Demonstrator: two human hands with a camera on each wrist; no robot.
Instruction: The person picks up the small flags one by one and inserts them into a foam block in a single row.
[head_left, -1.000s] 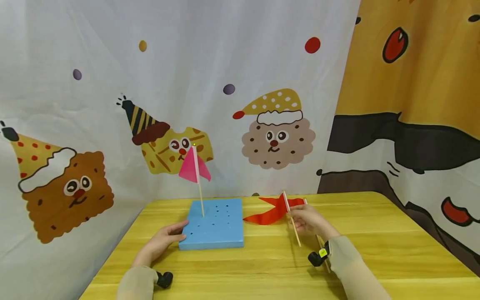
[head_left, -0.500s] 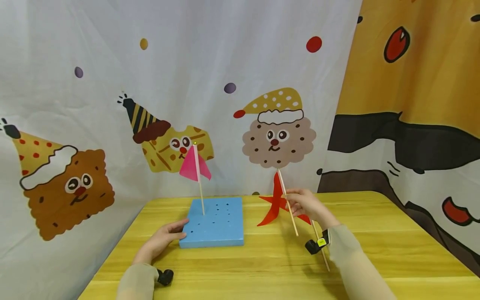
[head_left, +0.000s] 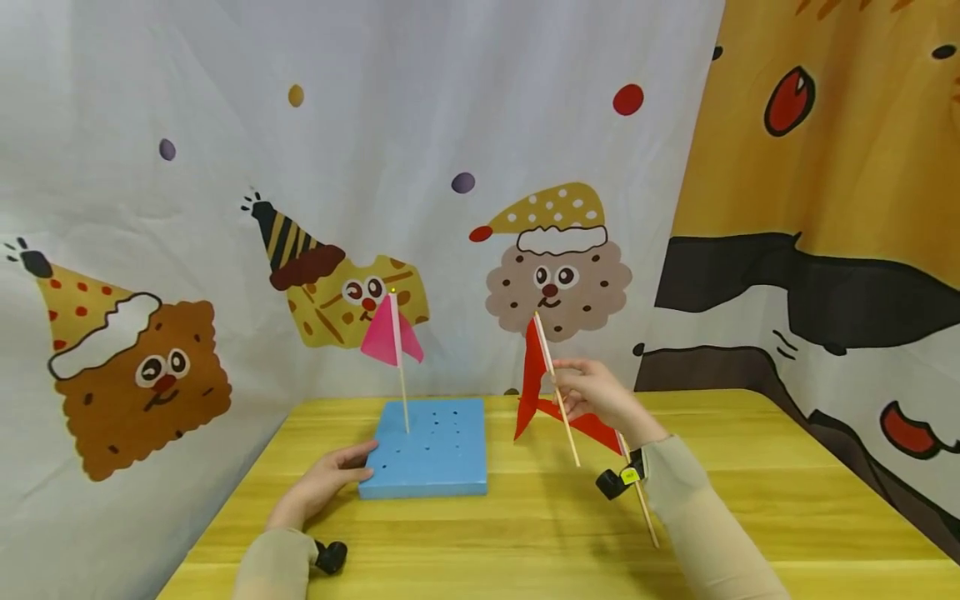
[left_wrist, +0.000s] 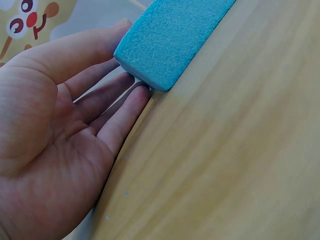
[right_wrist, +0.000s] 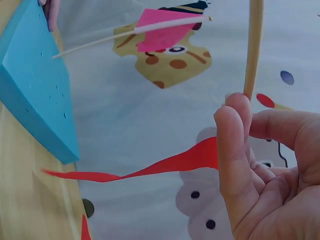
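Observation:
In the head view, a light blue block point(head_left: 420, 467) with several small holes on top lies left of the table's middle. A pink flag point(head_left: 384, 333) on a thin stick stands upright in it. My left hand point(head_left: 326, 479) rests its thumb and fingertips against the block's left edge; the left wrist view shows the fingers fairly straight along the block point(left_wrist: 170, 45). My right hand point(head_left: 596, 392) pinches the wooden stick point(right_wrist: 254, 50) of a red flag point(head_left: 531, 371), held tilted above the table. Its cloth point(right_wrist: 195, 157) hangs to the left of the stick.
A second red flag point(head_left: 592, 429) lies on the wooden table point(head_left: 450, 550), its stick point(head_left: 645, 510) running toward the near edge, partly under my right forearm. Behind the table hangs a curtain point(head_left: 450, 75) printed with cartoon biscuits.
My right hand has lifted the red flag off the table and brought it leftward, its stick now more upright. The second red flag stays behind on the table. The left hand and block keep still.

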